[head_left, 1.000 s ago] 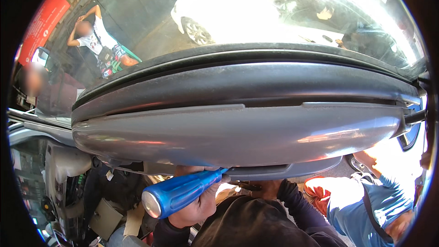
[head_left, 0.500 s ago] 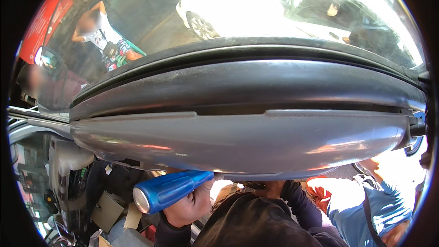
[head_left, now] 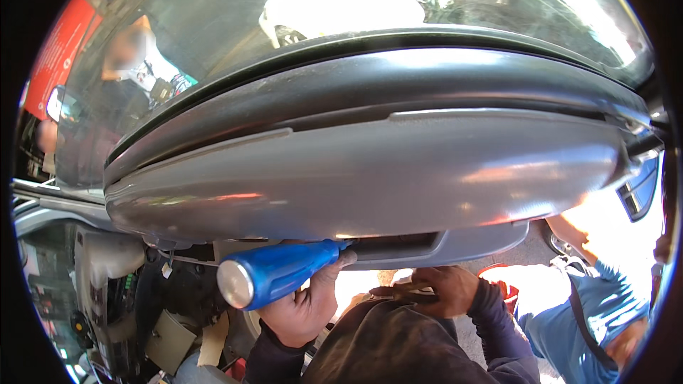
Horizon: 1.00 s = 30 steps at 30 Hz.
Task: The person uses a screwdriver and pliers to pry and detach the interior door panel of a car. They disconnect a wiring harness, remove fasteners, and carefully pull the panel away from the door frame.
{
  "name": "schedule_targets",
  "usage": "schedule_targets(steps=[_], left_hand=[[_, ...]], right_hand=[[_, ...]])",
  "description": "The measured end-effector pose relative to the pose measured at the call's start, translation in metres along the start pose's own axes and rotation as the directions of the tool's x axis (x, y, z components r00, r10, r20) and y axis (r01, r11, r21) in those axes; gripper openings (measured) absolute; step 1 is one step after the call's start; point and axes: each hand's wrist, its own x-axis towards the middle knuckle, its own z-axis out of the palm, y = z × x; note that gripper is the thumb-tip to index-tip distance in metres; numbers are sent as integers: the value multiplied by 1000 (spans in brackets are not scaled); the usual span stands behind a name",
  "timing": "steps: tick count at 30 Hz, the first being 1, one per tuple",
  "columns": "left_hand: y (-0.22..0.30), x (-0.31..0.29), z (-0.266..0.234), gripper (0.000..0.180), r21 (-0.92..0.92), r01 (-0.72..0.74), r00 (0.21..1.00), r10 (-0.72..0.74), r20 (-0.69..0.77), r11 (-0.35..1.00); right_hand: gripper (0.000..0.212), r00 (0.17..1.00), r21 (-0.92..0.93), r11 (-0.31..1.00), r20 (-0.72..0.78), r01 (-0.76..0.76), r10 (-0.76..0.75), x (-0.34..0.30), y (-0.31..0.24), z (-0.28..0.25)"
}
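By curled fingers of the left hand (head_left: pixel 304 316), the screwdriver (head_left: pixel 281 274) is grasped, seemingly for firm control, its tip directed at the recess (head_left: pixel 402 244) along the door panel (head_left: pixel 370 178)'s near edge. A slim tool (head_left: pixel 402 291) is held low in the right hand (head_left: pixel 453 290), apparently clear of the door panel.

Two hands, one left hand (head_left: pixel 304 313) and one right hand (head_left: pixel 454 290), appear with one blue screwdriver (head_left: pixel 281 274) and one grey car door panel (head_left: pixel 370 178) topped by one window (head_left: pixel 220 28). Beyond are one white car (head_left: pixel 341 0) and one red sign (head_left: pixel 60 57). Other people probably number three: one in a white shirt (head_left: pixel 159 70), one in a blue top (head_left: pixel 583 313), and one partly hidden figure (head_left: pixel 48 136) at the far left.
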Motion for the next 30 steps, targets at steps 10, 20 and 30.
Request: schedule_targets(steps=[10,20,30], left_hand=[[-27,-4,22,26,-160,-89,993,76,-89,983],[-24,4,16,18,-241,-103,994,93,-51,965],[-28,1,17,16,-203,-76,997,71,-27,976]], right_hand=[[74,747,-200,974,-631,103,-208,-61,-152,-54],[81,329,-276,897,-859,345,-392,-26,-264,-83],[62,474,-561,819,-693,118,-543,-18,-285,-104]])
